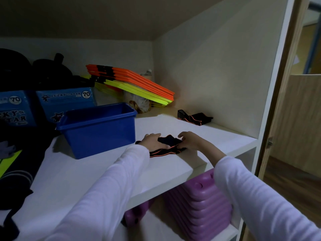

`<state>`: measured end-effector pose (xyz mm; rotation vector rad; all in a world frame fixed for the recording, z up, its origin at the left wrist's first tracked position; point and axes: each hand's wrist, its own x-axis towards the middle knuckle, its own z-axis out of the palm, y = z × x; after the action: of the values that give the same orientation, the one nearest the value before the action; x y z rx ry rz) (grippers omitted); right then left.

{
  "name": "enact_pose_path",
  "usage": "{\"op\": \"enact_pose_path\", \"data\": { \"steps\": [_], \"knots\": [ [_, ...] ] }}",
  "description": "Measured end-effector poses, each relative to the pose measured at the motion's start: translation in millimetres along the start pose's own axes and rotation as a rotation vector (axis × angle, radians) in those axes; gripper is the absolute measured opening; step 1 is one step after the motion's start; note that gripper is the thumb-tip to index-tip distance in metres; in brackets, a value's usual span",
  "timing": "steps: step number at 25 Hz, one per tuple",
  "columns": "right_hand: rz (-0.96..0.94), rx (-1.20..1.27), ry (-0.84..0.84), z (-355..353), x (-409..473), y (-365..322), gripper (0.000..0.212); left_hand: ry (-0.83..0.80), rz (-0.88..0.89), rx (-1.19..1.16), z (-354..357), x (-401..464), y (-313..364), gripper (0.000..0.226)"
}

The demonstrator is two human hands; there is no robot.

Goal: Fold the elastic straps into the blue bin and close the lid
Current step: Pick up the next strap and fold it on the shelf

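Pinching a black elastic strap (166,145) between left hand (152,140) and right hand (190,140) on the shelf (104,171), just beside the open blue bin (97,129), risks the springy fold popping loose; another strap (194,117) waits farther back.

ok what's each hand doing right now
Left hand: closed on the black strap on the shelf.
Right hand: pinching the same strap's other end.

The blue bin (97,129) is smooth plastic with a slight gloss. The strap (169,148) looks like soft black cloth edged in orange. The white shelf (86,173) is smooth and matt; the door (295,119) is wood-grained.
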<state>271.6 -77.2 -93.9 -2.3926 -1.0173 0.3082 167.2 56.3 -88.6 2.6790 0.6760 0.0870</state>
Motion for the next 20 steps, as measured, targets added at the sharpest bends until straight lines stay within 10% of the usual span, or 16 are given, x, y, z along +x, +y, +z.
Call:
{"op": "enact_pose_path", "data": {
  "steps": [6, 15, 20],
  "knots": [
    [0.076, 0.047, -0.046, 2, 2, 5, 0.022, 0.034, -0.051, -0.103, -4, 2, 1, 0.108],
    [0.094, 0.070, 0.103, 8, 9, 3, 0.009, 0.128, -0.067, -1.016, -25, -16, -14, 0.007],
    [0.079, -0.020, 0.179, 11, 20, -1, 0.012, 0.086, -0.092, -1.198, -33, -29, -32, 0.036]
  ]
}}
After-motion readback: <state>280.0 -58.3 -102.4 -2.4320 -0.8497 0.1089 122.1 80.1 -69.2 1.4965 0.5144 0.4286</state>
